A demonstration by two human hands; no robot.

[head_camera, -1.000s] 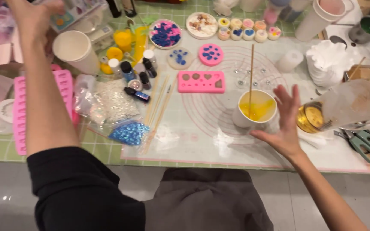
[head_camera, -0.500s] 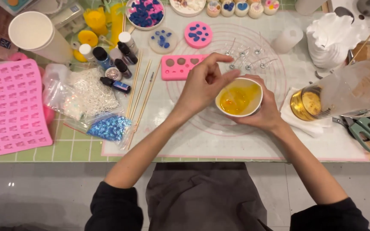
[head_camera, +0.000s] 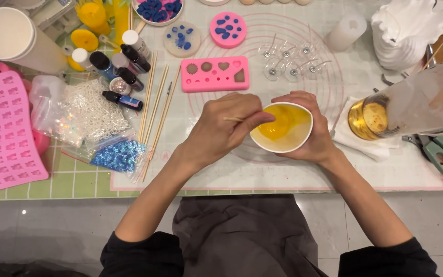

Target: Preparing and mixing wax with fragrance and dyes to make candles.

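White cup (head_camera: 282,128) of yellow liquid sits on the clear mat (head_camera: 283,169) near the table's front edge, just ahead of my torso. I see my right hand (head_camera: 308,133) wrapped around its far and right side, fingers curled onto the rim and wall, thumb low, so it is closed in a loose cradle on the cup. My left hand (head_camera: 221,131) is pinched shut on a thin wooden stick (head_camera: 234,119); its short outer end pokes out to the left of my fingers, and the other end dips toward the liquid, though I cannot tell how deep it goes. Left of that hand lie several loose wooden skewers (head_camera: 155,102), then a bag of blue glitter (head_camera: 118,155) and a bag of white beads (head_camera: 96,110), with small dropper bottles (head_camera: 121,66) behind them. Beyond the cup is a pink silicone mould (head_camera: 215,74) and a group of metal-based wicks (head_camera: 288,64). To the right, close to my right hand, a folded white tissue (head_camera: 357,141) lies under the mouth of a tipped glass jar (head_camera: 411,110) of amber liquid, with green-handled scissors (head_camera: 439,154) beside it. Open mat remains in front of the cup, between my forearms, up to the table edge (head_camera: 232,194); the left holds a pink tray mould (head_camera: 3,136).
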